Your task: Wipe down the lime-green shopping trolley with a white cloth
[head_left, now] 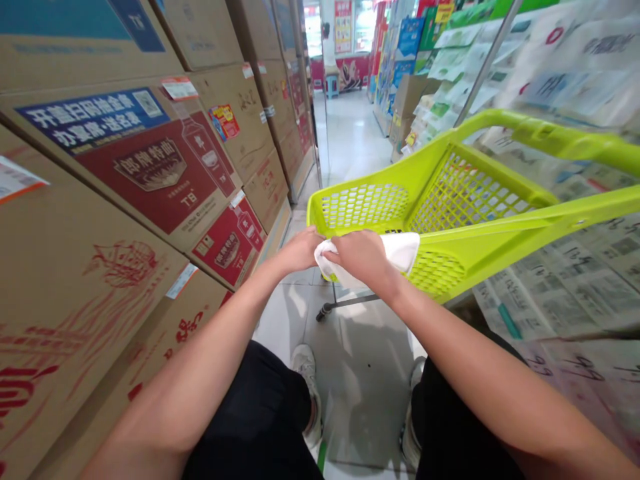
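Pressing a white cloth (400, 250) against the near rim of the green cart (450, 200) at frame centre, the right hand (363, 257) is closed on it (for wiping, apparently); the left hand (300, 250) is clamped on its end.

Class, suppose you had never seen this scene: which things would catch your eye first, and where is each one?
The lime-green plastic shopping cart stands out at centre right, tilted in the narrow aisle. At its near rim, the left hand and right hand meet on a white cloth. On the left, stacked cardboard cartons with red labels form a wall along the aisle.
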### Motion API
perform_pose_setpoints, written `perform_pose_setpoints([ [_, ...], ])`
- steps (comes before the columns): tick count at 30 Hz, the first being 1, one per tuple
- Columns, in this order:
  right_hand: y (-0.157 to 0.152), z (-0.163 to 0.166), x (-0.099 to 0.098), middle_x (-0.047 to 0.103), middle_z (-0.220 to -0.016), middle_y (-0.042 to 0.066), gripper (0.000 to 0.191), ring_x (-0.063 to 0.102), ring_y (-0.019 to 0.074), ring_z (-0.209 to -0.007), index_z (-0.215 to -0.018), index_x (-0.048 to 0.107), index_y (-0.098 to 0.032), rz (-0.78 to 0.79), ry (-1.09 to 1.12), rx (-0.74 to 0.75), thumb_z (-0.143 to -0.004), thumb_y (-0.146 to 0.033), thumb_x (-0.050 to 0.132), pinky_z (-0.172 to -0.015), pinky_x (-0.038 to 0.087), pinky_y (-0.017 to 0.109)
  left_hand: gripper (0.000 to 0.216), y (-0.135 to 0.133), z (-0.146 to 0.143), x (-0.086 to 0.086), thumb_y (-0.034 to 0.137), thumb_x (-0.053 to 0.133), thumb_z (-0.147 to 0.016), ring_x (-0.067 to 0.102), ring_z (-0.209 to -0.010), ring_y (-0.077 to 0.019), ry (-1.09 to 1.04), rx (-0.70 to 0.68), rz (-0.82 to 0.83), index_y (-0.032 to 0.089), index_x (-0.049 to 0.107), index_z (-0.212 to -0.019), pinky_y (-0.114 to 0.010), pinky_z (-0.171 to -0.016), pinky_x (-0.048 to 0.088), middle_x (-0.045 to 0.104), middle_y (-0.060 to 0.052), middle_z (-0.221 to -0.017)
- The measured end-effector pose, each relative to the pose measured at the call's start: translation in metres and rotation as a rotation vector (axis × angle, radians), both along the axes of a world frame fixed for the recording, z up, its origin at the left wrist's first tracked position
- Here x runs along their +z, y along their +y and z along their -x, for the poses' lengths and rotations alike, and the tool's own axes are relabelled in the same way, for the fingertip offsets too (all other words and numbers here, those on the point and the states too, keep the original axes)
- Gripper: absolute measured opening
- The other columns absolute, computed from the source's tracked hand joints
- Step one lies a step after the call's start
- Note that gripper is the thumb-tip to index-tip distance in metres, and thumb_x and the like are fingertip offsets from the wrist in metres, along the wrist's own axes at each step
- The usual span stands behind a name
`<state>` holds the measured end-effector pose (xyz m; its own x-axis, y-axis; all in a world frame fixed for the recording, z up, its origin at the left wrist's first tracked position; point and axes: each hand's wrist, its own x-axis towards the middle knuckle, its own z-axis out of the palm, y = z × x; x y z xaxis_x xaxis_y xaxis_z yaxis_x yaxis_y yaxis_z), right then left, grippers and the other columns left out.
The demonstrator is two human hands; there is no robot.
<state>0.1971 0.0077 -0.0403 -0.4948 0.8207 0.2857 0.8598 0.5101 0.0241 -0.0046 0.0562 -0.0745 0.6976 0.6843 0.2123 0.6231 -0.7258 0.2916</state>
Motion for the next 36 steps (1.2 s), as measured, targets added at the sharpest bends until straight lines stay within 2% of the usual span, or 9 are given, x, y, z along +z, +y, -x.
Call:
perform_pose_setpoints([
  [6,0.000,-0.002,0.004,0.078,-0.088,0.018,0.064,0.071,0.0294,-0.080,-0.098,0.080,-0.017,0.058,0.035,-0.062,-0.099,-0.070,0.044,-0.071,0.044,0.037,0.032,0.006,0.006,0.004,0.040,0.060,-0.092,0.062,-0.081,-0.0190,-0.054,-0.096,0.028,0.021,0.060,-0.066,-0.036,-0.093,0.045,0.067,-0.005,-0.075],
  [9,0.003,-0.022,0.013,0.077,-0.086,0.020,0.070,0.071,0.0314,-0.080,-0.094,0.080,-0.016,0.099,-0.027,-0.156,-0.096,-0.076,0.043,-0.071,0.044,0.038,0.026,0.011,0.015,0.003,0.038,0.068,-0.083,0.057,-0.076,-0.0182,-0.023,-0.050,-0.025,0.020,0.059,-0.066,-0.035,-0.086,0.044,0.063,-0.003,-0.071],
  [12,0.003,-0.053,0.024,0.076,-0.085,0.022,0.084,0.071,0.0339,-0.083,-0.094,0.079,-0.015,0.080,-0.081,-0.277,-0.094,-0.083,0.031,-0.072,0.043,0.039,0.024,0.017,0.026,0.001,0.037,0.074,-0.074,0.055,-0.078,-0.0188,-0.012,0.019,-0.083,0.020,0.058,-0.068,-0.035,-0.084,0.044,0.062,-0.002,-0.074],
  [15,0.003,-0.093,0.037,0.075,-0.085,0.021,0.086,0.071,0.0339,-0.086,-0.094,0.079,-0.014,0.037,-0.106,-0.430,-0.097,-0.079,0.022,-0.074,0.042,0.039,0.037,0.020,0.031,0.003,0.050,0.076,-0.075,0.053,-0.077,-0.0190,-0.027,0.069,-0.073,0.021,0.056,-0.066,-0.036,-0.084,0.044,0.060,-0.002,-0.073],
  [20,0.006,-0.148,0.050,0.074,-0.082,0.018,0.072,0.069,0.0324,-0.083,-0.094,0.080,-0.017,-0.039,-0.138,-0.581,-0.099,-0.068,0.030,-0.077,0.038,0.041,0.054,0.016,0.022,0.006,0.074,0.068,-0.079,0.056,-0.084,-0.0231,0.026,0.177,-0.057,0.021,0.064,-0.072,-0.035,-0.079,0.042,0.063,-0.004,-0.073],
  [25,0.003,-0.133,0.034,0.075,-0.089,0.018,0.071,0.066,0.0315,-0.087,-0.090,0.078,-0.014,-0.102,-0.143,-0.443,-0.103,-0.062,0.027,-0.083,0.035,0.043,0.057,0.012,0.003,0.003,0.077,0.059,-0.085,0.060,-0.086,-0.0258,0.122,0.216,-0.141,0.022,0.071,-0.076,-0.037,-0.078,0.041,0.067,-0.007,-0.075],
  [31,-0.005,-0.062,0.004,0.072,-0.112,0.016,0.062,0.062,0.0310,-0.103,-0.116,0.069,-0.015,-0.115,-0.017,-0.002,-0.102,-0.066,0.035,-0.088,0.032,0.040,0.040,0.016,-0.006,-0.003,0.059,0.065,-0.089,0.061,-0.090,-0.0274,0.120,0.181,-0.175,0.020,0.074,-0.084,-0.039,-0.080,0.043,0.072,-0.008,-0.084],
  [34,-0.002,-0.057,0.006,0.073,-0.114,0.014,0.060,0.062,0.0293,-0.106,-0.120,0.068,-0.017,-0.075,0.007,0.096,-0.104,-0.063,0.033,-0.089,0.032,0.039,0.033,0.022,-0.003,-0.008,0.051,0.068,-0.088,0.060,-0.084,-0.0244,0.066,0.136,-0.171,0.020,0.073,-0.079,-0.038,-0.079,0.043,0.070,-0.008,-0.081],
  [36,0.004,-0.071,0.013,0.075,-0.109,0.013,0.061,0.063,0.0287,-0.103,-0.114,0.071,-0.017,-0.029,-0.017,0.049,-0.106,-0.061,0.029,-0.086,0.033,0.039,0.039,0.026,0.000,-0.010,0.055,0.066,-0.089,0.059,-0.081,-0.0224,0.021,0.105,-0.164,0.020,0.071,-0.074,-0.037,-0.081,0.044,0.068,-0.007,-0.079],
])
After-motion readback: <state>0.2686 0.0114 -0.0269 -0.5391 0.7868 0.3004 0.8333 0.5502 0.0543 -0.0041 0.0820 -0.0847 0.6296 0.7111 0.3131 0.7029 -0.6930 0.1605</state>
